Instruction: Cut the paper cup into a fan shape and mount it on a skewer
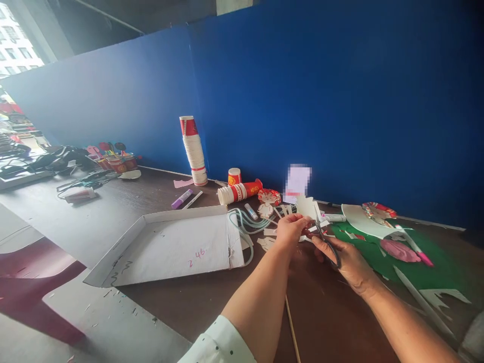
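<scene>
My left hand (292,230) is closed on a piece of white paper (307,207) with a cut, uneven outline, which stands up above the fingers. My right hand (346,259) grips dark-handled scissors (328,246), whose blades point up and left at the paper's right edge. Whether the blades are apart I cannot tell. Just left of the paper lies a cut-out paper figure (266,204) with a red patterned edge. White paper scraps are scattered beneath and around my hands.
An open white box lid (170,247) lies to the left, near coiled pale cable (242,222). Behind stand stacked paper cups (194,156), with more cups (240,191) lying sideways. At right, a green sheet (363,252) carries scraps and a pink marker (425,258). A thin stick (292,330) lies in front.
</scene>
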`<control>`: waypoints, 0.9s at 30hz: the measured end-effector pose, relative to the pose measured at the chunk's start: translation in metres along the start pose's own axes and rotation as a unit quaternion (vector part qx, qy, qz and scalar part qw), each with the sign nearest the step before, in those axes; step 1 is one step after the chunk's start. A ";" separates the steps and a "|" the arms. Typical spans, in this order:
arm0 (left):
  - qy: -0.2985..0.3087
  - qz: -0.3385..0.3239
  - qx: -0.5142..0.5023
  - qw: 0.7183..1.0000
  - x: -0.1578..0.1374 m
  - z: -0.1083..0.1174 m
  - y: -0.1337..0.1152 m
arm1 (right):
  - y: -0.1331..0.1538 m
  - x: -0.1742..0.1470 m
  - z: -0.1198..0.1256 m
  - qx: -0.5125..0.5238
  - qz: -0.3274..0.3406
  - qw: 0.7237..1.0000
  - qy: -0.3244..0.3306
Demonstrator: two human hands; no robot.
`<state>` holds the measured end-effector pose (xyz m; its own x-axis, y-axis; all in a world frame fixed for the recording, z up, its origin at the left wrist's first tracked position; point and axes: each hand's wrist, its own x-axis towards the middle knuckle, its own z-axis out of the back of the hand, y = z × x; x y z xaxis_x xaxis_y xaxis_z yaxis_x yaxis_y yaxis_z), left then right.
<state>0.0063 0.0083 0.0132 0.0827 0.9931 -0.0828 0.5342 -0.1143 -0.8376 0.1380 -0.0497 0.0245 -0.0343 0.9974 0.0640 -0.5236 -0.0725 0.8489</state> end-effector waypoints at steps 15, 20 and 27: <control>0.007 -0.005 0.007 1.000 0.002 0.000 0.001 | -0.004 0.001 0.000 -0.008 0.002 1.000 -0.013; 0.011 -0.002 0.008 1.000 0.000 -0.001 -0.002 | 0.000 0.001 0.000 -0.012 -0.005 1.000 -0.009; 0.012 0.002 0.012 1.000 -0.001 -0.001 -0.002 | 0.002 0.001 0.001 -0.018 -0.001 1.000 -0.009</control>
<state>0.0060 0.0079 0.0160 0.1045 0.9919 -0.0726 0.5130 -0.1163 -0.8505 0.1376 -0.0489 0.0269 -0.0192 0.9972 0.0721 -0.5533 -0.0707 0.8300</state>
